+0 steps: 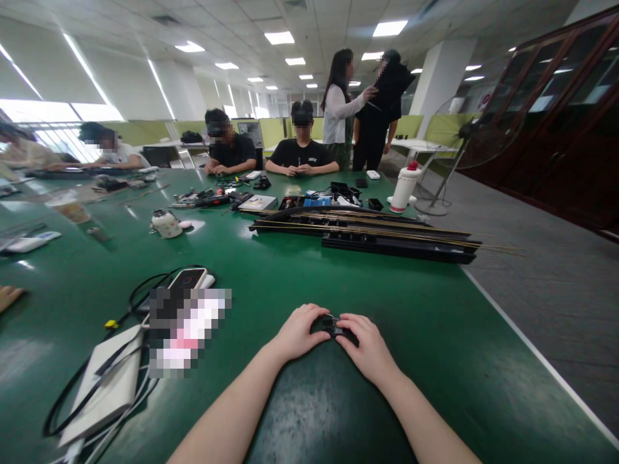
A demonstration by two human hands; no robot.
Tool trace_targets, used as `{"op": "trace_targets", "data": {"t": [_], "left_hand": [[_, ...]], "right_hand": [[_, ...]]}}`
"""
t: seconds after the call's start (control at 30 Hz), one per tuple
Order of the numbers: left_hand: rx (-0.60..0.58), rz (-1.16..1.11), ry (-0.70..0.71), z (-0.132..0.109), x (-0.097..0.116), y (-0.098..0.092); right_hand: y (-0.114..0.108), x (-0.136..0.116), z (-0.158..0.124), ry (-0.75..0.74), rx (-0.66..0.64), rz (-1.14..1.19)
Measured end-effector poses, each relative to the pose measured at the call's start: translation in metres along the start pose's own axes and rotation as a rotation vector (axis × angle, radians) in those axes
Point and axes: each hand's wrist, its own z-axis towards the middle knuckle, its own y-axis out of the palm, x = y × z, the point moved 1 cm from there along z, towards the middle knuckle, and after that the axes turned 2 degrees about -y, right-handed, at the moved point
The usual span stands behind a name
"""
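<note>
Both hands are on it, front and centre over the green table (251,277)! The left hand (297,332) has its thumb and fingers curved in a narrow grip around the left end of a small black part (333,326), and the right hand (370,345) mirrors it at the other end, fingers bent over, thumb tucked beneath. That's 2 hands on 1 part, pinched between the fingertips, directly in front of the person; whether it touches the tabletop, you can't tell from here, and the fingers hide much of its shape.

Over on the left, a phone (188,278) lies tilted near a white flat box (106,374), a black cable (105,366) running across that box. Further up, well apart from the hands, there's a bundle of long black strips (396,248) with thin tan rods among them, and a white bottle (403,190) with a red top upright behind it. Across the table, 2 people in black tops sit facing this way, and 2 more stand behind them!
</note>
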Motion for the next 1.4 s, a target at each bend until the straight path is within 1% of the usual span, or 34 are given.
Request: {"op": "trace_targets", "data": {"t": [0.2, 0.33, 0.63, 0.87, 1.1, 1.23, 1.4], "left_hand": [[0.000, 0.013, 0.014, 0.000, 0.001, -0.001], [0.001, 0.028, 0.010, 0.001, 0.001, 0.000], [0.007, 0.019, 0.000, -0.001, 0.002, -0.001], [-0.017, 0.037, -0.029, 0.001, 0.004, -0.002], [-0.020, 0.038, -0.037, 0.001, 0.005, -0.003], [-0.011, 0.036, -0.034, 0.001, 0.004, -0.002], [-0.006, 0.029, -0.033, 0.000, 0.003, -0.001]], "right_hand": [[0.000, 0.000, 0.001, 0.009, -0.007, 0.031], [-0.002, 0.002, 0.002, 0.035, 0.026, 0.112], [-0.004, 0.008, 0.002, 0.186, 0.130, 0.270], [-0.003, 0.014, 0.001, 0.312, 0.223, 0.387], [-0.004, 0.020, 0.003, 0.338, 0.306, 0.497], [-0.004, 0.020, 0.004, 0.352, 0.346, 0.601], [-0.007, 0.019, 0.003, 0.373, 0.378, 0.666]]}}
